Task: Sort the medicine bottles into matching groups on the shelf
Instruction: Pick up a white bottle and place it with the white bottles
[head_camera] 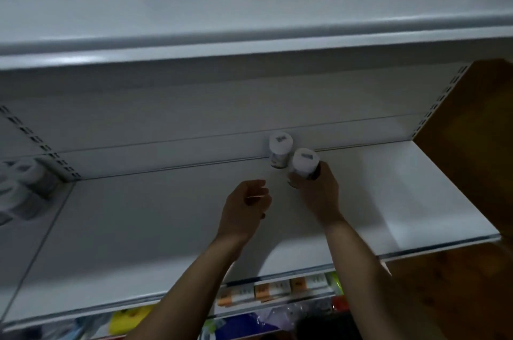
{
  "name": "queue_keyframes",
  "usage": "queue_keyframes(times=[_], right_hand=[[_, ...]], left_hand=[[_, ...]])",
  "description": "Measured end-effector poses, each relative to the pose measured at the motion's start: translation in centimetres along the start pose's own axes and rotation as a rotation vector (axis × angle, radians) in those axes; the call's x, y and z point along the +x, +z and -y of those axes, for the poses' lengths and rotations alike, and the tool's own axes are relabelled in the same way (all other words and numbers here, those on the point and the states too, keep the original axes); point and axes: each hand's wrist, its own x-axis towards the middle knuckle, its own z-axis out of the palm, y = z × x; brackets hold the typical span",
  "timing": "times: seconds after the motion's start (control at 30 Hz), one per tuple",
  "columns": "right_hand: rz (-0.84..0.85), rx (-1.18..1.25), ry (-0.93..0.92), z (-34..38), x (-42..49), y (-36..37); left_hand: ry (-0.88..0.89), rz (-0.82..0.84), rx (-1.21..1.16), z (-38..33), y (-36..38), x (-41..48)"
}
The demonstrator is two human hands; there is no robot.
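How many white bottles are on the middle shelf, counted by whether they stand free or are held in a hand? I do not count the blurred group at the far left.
Standing free, at the back wall: 1 bottle
Held in the right hand: 1 bottle
Held in the left hand: 0
Total: 2 bottles on the shelf

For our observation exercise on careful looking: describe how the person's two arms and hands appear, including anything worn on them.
Both forearms are bare as far as the frame shows: no sleeves, watch or bracelets in view. The left hand and right hand wear no gloves, and no rings are visible. The fingernails look dark, perhaps polished; the dim light leaves that uncertain.
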Motion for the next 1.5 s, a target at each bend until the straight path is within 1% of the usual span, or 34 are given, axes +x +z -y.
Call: queue_keyframes(times=[0.07, 0.13, 0.2, 0.27, 0.33, 0.43, 0.6, 0.83, 1.03, 1.17, 1.33, 1.5], right_hand=[[0.035, 0.028, -0.004, 0.0, -3.1, -0.3], [0.074, 0.206, 0.011, 0.4, -6.6, -0.2], [0.114, 0.347, 0.006, 0.9, -10.2, 0.3], [0.166, 0.365, 0.012, 1.3, -13.6, 1.1], [0.229, 0.359, 0.037, 2.0, -16.3, 1.8], [0.326, 0.316, 0.023, 4.2, -20.8, 2.6], [0.455, 0.415, 0.013, 6.9, -28.4, 3.3], [0.500, 0.446, -0.080, 8.6, -37.0, 5.5], [0.564, 0.493, -0.123, 9.3, -40.2, 6.3], [0.612, 0.498, -0.144, 9.6, -40.9, 6.2], [0.650, 0.521, -0.155, 9.9, -40.8, 4.7], [0.621, 0.565, -0.148, 9.0, -40.0, 2.0]], left_hand=[[0.005, 0.023, 0.018, 0.4, -0.6, -1.2], [0.035, 0.039, 0.061, 0.9, -1.6, -2.8], [0.083, 0.104, 0.100, 1.3, -3.0, -4.7], [0.110, 0.188, 0.102, 1.4, -4.5, -7.0], [0.132, 0.216, 0.081, 1.3, -5.9, -9.1], [0.185, 0.185, 0.063, 1.4, -9.1, -12.4], [0.206, 0.115, -0.061, 2.7, -15.0, -18.1], [0.213, 0.090, -0.303, 5.3, -20.6, -24.8], [0.255, 0.096, -0.381, 5.9, -22.9, -28.4], [0.273, 0.058, -0.411, 5.7, -23.0, -29.9], [0.296, 0.020, -0.405, 4.6, -21.4, -30.4], [0.323, 0.021, -0.342, 3.3, -18.6, -30.5]])
